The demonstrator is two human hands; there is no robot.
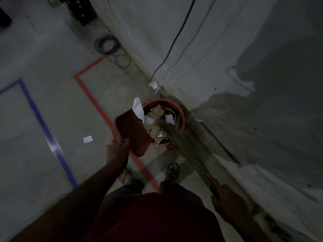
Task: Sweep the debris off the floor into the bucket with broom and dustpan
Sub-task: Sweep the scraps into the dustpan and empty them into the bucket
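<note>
Tipping the pan at the bucket by the wall.

I am watching the left hand (116,148) gripping the tilted dark-red plastic dustpan (133,131) over the round orange bucket (180,117) of paper and cardboard scraps (157,114), while the right hand (225,200) is curling round the brown straw broom (176,137).

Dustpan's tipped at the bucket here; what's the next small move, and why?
Probably tip the dustpan steeper: white paper hangs at its lip over the bucket rim. The left hand holds the pan, the right hand the broom.
</note>
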